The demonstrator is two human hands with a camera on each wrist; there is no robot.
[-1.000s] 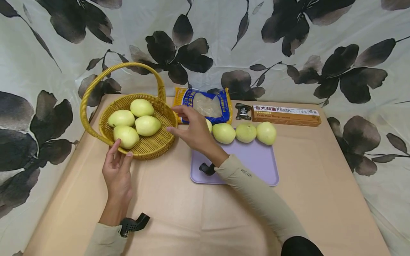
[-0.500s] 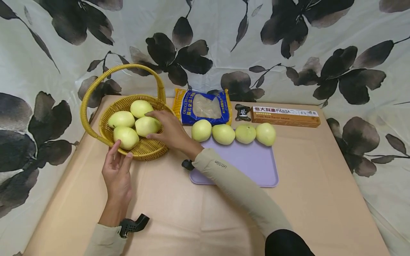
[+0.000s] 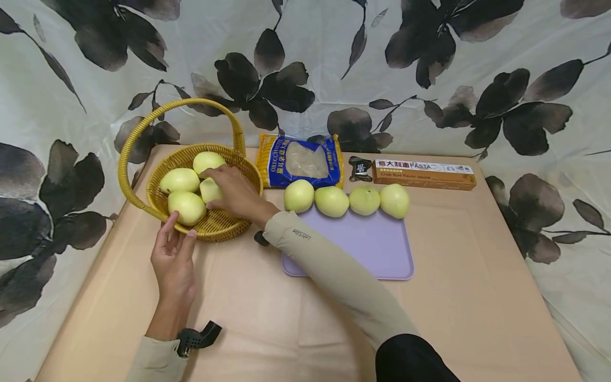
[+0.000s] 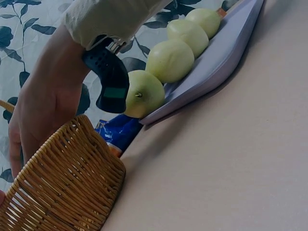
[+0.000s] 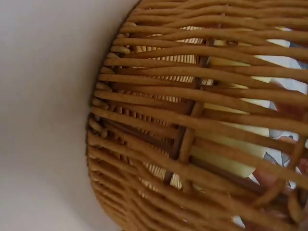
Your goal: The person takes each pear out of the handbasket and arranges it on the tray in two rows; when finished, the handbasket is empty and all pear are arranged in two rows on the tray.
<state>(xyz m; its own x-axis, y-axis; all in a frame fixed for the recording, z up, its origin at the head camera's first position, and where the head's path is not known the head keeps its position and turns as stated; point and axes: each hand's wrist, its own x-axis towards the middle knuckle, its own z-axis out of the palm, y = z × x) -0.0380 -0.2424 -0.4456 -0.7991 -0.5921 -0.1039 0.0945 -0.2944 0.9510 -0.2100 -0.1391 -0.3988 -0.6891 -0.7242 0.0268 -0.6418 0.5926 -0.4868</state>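
1. I'm reading the right grip (image 3: 234,193) as inside the basket (image 3: 224,227), with fingers and thumb curling round 1 pale green fruit (image 3: 208,190). It's grasping that fruit, not just touching it.
2. The grasped fruit is sitting low in the middle of the basket, touching its neighbours. I can't tell whether it's off the weave yet. The right wrist view is only showing it through the slats (image 5: 231,139).
3. The left grip (image 3: 174,260) is released. Its fingers are lying straight, with the tips resting on the basket's near rim and bracing it on the counter (image 3: 267,318).
4. 3 other fruits are lying loose in the basket: 1 left (image 3: 179,180), 1 at the back (image 3: 207,161), 1 at the front (image 3: 186,207).
5. 4 more fruits (image 3: 331,201) are sitting in a row along the far edge of the lilac tray (image 3: 372,249), just right of the basket. The left wrist view is showing the same row (image 4: 170,60).
6. My judgement is that the pick step is in hand, with the grasp made and the lift pending.
7. The next move is calling for a straight lift clear of the rim and under the handle (image 3: 167,109), without rolling the neighbours. The brace should be staying on.
8. The pasta bag (image 3: 300,161) and pasta box (image 3: 424,173) are lying behind the tray, out of the way.
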